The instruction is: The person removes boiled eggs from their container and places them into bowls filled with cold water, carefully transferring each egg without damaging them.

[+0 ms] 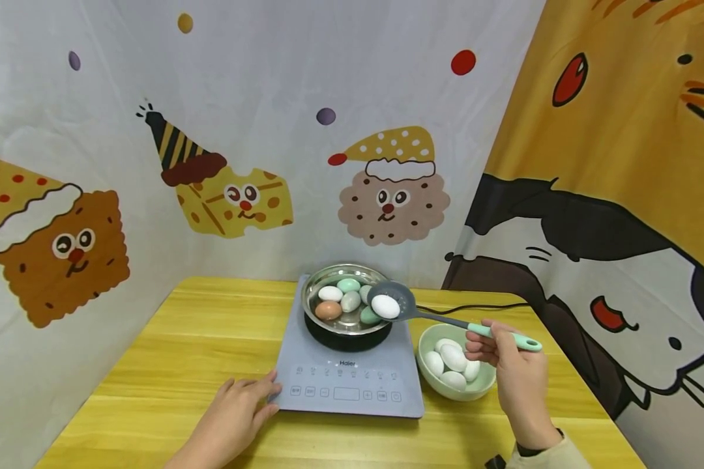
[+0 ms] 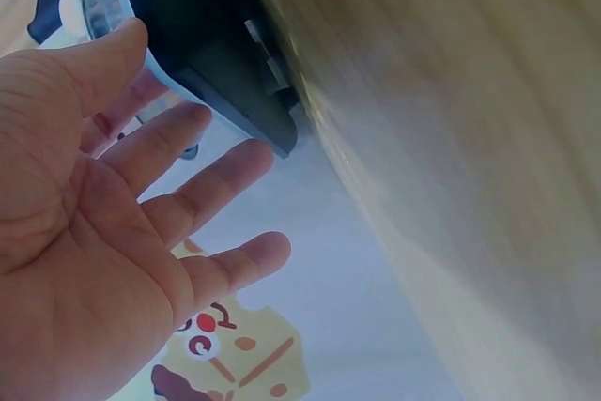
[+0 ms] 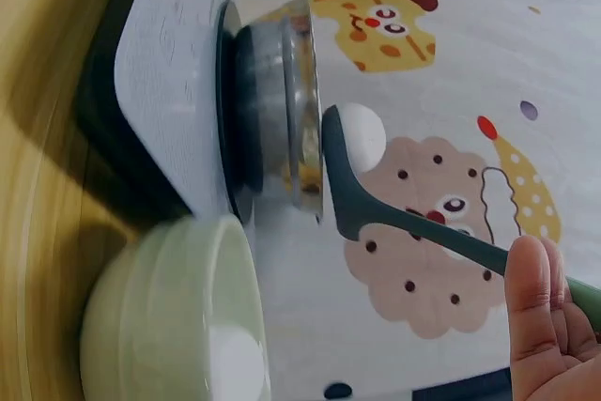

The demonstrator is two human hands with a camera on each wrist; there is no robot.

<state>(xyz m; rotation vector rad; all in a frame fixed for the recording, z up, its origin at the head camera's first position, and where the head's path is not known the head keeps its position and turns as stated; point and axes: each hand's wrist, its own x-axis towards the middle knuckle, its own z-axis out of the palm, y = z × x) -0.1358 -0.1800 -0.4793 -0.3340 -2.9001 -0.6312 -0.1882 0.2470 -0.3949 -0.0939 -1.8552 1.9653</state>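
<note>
My right hand (image 1: 517,371) grips the mint-green handle of a grey slotted spoon (image 1: 407,301). A white egg (image 1: 385,306) lies in the spoon's bowl, which is over the right rim of a steel pot (image 1: 352,326). Inside the pot are several eggs in white, green, grey-green and brown, such as a brown egg (image 1: 328,311). The pot stands on a Haier induction cooker (image 1: 346,374). My left hand (image 1: 234,413) touches the cooker's front left corner; in the left wrist view its fingers (image 2: 221,185) are spread and fairly straight.
A pale green bowl (image 1: 485,384) with several white eggs stands right of the cooker, below the spoon handle. A black cable (image 1: 475,307) runs behind it across the wooden table (image 1: 170,352). A cartoon-printed cloth (image 1: 246,78) hangs around the table's back and sides.
</note>
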